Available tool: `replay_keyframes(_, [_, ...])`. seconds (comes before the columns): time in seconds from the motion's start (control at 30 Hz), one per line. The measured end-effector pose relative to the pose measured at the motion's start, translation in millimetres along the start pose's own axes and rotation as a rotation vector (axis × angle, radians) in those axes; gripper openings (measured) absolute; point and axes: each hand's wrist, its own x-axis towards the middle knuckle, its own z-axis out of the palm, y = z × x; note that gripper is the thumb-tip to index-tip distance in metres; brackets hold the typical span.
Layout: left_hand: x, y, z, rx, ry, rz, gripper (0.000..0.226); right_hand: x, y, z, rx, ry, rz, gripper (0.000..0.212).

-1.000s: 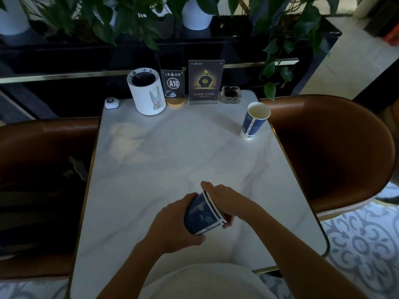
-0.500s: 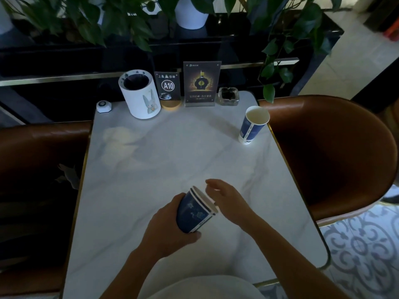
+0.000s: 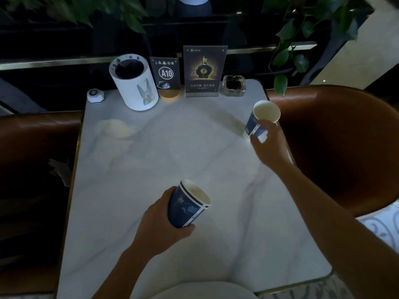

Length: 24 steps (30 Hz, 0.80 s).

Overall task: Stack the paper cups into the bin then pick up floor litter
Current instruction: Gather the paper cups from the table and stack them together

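1. The left hand is closed around a nested stack of blue paper cups, near the front middle of the table. The stack is tilted, its white open mouth turned up and to the right, and at least two rims show one inside the other.
2. The right hand reaches to the far right edge of the table, its fingers wrapped around the lower part of a single blue cup. That cup leans with its white mouth toward the camera; whether its base touches the table cannot be told.
3. The two hands are well apart, with bare marble top between them.
4. Along the far edge of the table stand, from left to right, a small white call button, a white round bin with a rabbit picture and a dark open top, a table number sign reading A10, a taller advert stand and a glass ashtray.
5. Brown leather seats flank the table on both sides, and green plant leaves hang over the far right corner.
6. A patterned tile floor shows at the lower right.
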Motion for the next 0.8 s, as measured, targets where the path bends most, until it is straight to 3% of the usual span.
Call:
replay_keyframes(0.07, [2.4,-2.7,-0.3,0.009,-0.017,-0.001,0.080,31.0,5.5,-1.6,-0.047,0.055,-0.068,0.031])
replay_keyframes(0.23, [3.9,-7.6,0.2,0.037,-0.052,-0.020,0.079,100.2,28.3,10.8,-0.452,-0.097,-0.071,0.067])
replay_keyframes(0.37, [3.6,-11.9,1.1,0.061,-0.053,-0.038,0.078,112.2,46.0,30.1,-0.664,-0.189,-0.085,0.071])
replay_keyframes(0.6, [8.2,-12.9,4.6,0.088,-0.064,-0.055,0.082,107.7,48.2,34.9,-0.675,-0.109,-0.109,0.059])
replay_keyframes(0.8, [-1.5,-11.7,2.0,0.091,-0.065,-0.058,0.082,102.7,34.7,23.0,-0.598,-0.235,-0.085,0.061])
